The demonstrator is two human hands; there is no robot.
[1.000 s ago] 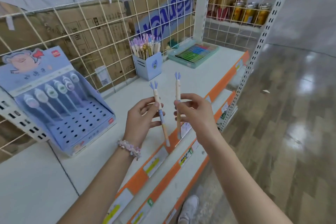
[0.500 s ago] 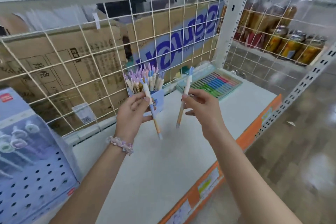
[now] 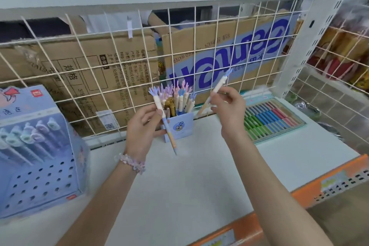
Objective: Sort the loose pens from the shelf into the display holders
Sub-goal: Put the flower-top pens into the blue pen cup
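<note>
White shelf board (image 3: pixel 199 195) backed by wire grid carries a small blue card pen holder (image 3: pixel 180 128) full of antler-topped pens. From the head camera I see my left hand (image 3: pixel 142 132) pinching one cream-and-blue antler-topped pen (image 3: pixel 164 121) just before the holder, my right hand (image 3: pixel 229 113) gripping another cream antler-topped pen (image 3: pixel 216 91) tilted beside it

The single head camera is looking forward and down from the person's head onto the white shelf (image 3: pixel 199 185), facing its wire grid back (image 3: pixel 99 70). It is sitting close, so both forearms are reaching in from the bottom edge. The wide lens is bending the straight lines near the picture's edges.
</note>
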